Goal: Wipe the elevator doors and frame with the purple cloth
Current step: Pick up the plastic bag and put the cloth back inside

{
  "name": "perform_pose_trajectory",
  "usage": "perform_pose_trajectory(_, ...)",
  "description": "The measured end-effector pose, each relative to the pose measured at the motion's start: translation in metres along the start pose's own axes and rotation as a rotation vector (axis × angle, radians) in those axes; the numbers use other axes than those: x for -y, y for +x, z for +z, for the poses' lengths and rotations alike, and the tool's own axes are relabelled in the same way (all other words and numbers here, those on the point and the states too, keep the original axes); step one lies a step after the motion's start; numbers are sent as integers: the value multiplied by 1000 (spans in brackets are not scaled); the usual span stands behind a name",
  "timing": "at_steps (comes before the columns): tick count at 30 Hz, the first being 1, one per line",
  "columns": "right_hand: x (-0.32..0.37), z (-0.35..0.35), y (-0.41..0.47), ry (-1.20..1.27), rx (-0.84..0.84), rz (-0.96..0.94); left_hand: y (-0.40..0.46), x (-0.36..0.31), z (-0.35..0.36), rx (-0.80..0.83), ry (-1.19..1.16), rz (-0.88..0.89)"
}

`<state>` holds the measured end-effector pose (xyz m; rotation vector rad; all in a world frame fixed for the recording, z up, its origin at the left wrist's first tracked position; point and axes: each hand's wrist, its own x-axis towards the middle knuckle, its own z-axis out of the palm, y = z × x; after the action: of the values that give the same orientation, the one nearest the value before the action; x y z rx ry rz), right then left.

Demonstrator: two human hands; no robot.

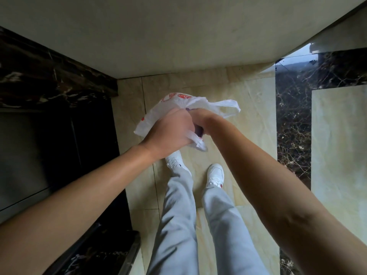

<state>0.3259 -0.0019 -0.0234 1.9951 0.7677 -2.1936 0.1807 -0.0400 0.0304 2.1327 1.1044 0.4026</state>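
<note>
My left hand [170, 132] grips a white plastic bag [168, 105] with red print, held out in front of me above the floor. My right hand [200, 118] reaches into the bag's mouth, its fingers hidden inside. A small patch of the purple cloth [199, 132] shows between my two hands, mostly covered by them and the bag. The elevator door [25, 155] is the dark metal panel on the left, set in a dark marble frame [49, 76].
Beige floor tiles [248, 108] lie under my feet, with a dark marble strip [292, 126] on the right. A pale wall [158, 36] stands straight ahead. My grey trousers and white shoes are below my hands.
</note>
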Motion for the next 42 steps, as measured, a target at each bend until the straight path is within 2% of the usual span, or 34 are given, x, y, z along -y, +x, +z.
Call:
perform_pose_trajectory(5,0,-2,8,216,-10,-44,10,-5,-10,-100,-77,-90)
perform_pose_trajectory(6,-2,-4,10,189,-35,-85,13,0,-13,-121,-122,-142)
perform_pose_trajectory(8,-7,-12,16,-26,-128,-174,19,13,-20,-160,-185,-253)
perform_pose_trajectory(11,-16,-30,20,-291,-335,-177,26,27,-30,-188,-164,-330)
perform_pose_trajectory(14,-23,-47,21,-355,-539,-160,35,31,-40,-177,-200,-358)
perform_pose_trajectory(18,-21,-65,16,-341,-1011,-280,45,25,-53,-145,-260,-309)
perform_pose_trajectory(21,-13,-90,11,-354,-1174,-202,46,22,-66,-131,-244,-276)
perform_pose_trajectory(23,-7,-107,14,-270,-1133,-154,44,25,-76,-115,-243,-258)
perform_pose_trajectory(26,15,-118,18,-40,-847,-250,41,29,-89,-108,-243,-231)
perform_pose_trajectory(28,37,-111,14,-85,-708,-303,39,31,-97,-127,-230,-209)
perform_pose_trajectory(31,67,-84,1,-37,-695,-424,36,34,-107,-163,-196,-223)
perform_pose_trajectory(33,82,-61,-11,35,-621,-497,36,35,-112,-186,-179,-246)
perform_pose_trajectory(35,94,-40,-20,-10,-564,-555,37,33,-117,-212,-193,-309)
perform_pose_trajectory(37,103,-26,-23,-73,-559,-563,38,33,-120,-251,-189,-377)
perform_pose_trajectory(39,111,-22,-23,-64,-590,-528,37,39,-125,-279,-72,-419)
perform_pose_trajectory(42,121,-26,-21,4,-657,-455,32,64,-136,-137,78,-532)
